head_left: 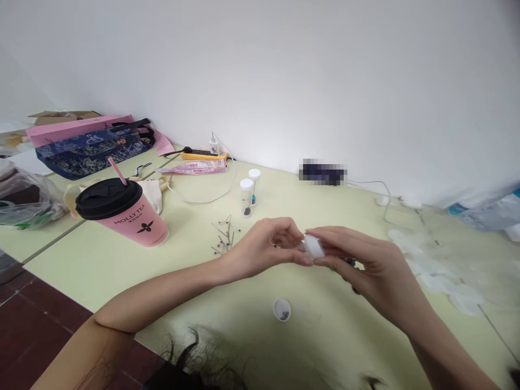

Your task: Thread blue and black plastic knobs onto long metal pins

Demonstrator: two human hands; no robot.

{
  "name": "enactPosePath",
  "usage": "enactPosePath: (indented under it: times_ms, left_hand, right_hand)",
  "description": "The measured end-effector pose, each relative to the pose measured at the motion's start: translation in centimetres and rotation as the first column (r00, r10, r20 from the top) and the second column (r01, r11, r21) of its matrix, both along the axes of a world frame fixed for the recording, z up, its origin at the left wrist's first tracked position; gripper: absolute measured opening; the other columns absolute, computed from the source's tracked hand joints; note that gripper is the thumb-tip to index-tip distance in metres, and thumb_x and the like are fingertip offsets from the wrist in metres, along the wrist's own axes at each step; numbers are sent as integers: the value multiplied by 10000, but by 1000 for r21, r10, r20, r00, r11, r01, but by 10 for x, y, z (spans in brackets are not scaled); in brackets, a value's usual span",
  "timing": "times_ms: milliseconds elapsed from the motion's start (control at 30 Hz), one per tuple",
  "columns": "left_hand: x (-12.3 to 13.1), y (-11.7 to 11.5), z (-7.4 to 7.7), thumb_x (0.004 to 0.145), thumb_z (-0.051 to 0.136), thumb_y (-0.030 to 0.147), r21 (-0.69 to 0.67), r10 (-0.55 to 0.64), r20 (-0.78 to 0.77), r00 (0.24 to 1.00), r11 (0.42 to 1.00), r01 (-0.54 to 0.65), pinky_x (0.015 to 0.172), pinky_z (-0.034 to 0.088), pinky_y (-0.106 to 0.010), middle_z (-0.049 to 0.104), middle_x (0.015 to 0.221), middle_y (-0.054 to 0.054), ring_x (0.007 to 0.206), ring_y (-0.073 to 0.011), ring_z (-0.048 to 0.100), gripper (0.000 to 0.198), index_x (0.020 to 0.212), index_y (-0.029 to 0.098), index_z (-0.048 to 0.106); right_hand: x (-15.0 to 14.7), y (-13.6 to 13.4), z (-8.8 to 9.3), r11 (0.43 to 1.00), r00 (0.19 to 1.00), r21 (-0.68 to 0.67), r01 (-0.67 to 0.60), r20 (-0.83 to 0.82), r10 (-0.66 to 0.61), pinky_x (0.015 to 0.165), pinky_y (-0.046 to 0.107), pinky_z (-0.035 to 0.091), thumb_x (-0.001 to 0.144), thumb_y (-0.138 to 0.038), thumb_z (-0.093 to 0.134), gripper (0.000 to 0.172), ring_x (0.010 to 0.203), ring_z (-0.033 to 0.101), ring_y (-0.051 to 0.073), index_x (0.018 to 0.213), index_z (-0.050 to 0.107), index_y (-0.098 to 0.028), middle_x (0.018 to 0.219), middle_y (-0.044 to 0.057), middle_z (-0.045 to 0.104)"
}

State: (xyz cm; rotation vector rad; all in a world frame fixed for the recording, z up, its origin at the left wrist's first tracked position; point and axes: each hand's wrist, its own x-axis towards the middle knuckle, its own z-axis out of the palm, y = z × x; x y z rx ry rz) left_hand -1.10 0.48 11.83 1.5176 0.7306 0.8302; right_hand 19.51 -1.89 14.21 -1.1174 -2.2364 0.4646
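Between my two hands, above the pale green table, is a small clear vial with a white cap. My left hand is closed around the vial's body, most of which its fingers hide. The fingers of my right hand are closed on the white cap from the other side. Below them on the table lies a white lid with small dark bits in it. Left of my left hand lie several loose metal pins with coloured heads. Dark small items, partly hidden, show behind my right fingers.
Two capped clear vials stand behind my left hand. A pink drink cup with a black lid stands at left, near a blue bag. A yellow power strip lies against the wall. White translucent discs spread at right.
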Motion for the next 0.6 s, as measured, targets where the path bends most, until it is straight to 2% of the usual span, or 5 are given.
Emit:
enactPosePath:
  times_ms: [167, 267, 400, 500, 600]
  left_hand:
    - [0, 4, -1, 744, 719, 296, 58, -38, -10, 999, 998, 38, 723, 496, -309, 677, 820, -58, 789, -177, 649, 247, 869, 152, 562]
    - [-3, 15, -2, 765, 695, 278, 252, 54, -64, 997, 967, -36, 809, 481, -306, 670, 935, -55, 886, -171, 638, 233, 918, 173, 556]
    - [-14, 39, -9, 807, 633, 252, 499, 340, -249, 907, 848, -181, 792, 462, -296, 674, 931, -2, 913, -169, 622, 380, 1155, 248, 480]
    - [-20, 56, -19, 864, 556, 237, 648, 432, -368, 823, 754, -106, 777, 454, -293, 652, 1067, -21, 921, -174, 607, 323, 1183, 260, 513]
    - [-23, 67, -29, 875, 554, 232, 796, 569, -416, 709, 605, -18, 827, 430, -332, 657, 1039, -59, 972, -217, 566, 303, 1176, 209, 536]
  right_hand:
    - [1, 2, 0, 1000, 999, 4, -15, 40, 15, 674, 242, 527, 900, -256, 564, 299, 900, 643, 161, 1193, 597, -307, 1153, 10, 643]
    - [9, 4, 7, 1000, 995, -1, 27, 99, -27, 768, 281, 533, 902, -338, 564, 438, 981, 638, 189, 1330, 471, -352, 1185, 8, 636]
    - [27, 9, 11, 995, 969, -2, 96, 230, -93, 672, 290, 559, 913, -415, 513, 469, 1017, 642, 237, 1369, 423, -352, 1206, 21, 640]
    - [37, 13, 8, 998, 927, -51, 41, 376, -18, 714, 317, 560, 911, -424, 508, 387, 1031, 639, 251, 1287, 519, -331, 1224, 12, 637]
    - [39, 13, 4, 997, 903, -72, 20, 430, 13, 792, 343, 540, 920, -428, 490, 351, 1022, 641, 236, 1252, 542, -329, 1208, -1, 646]
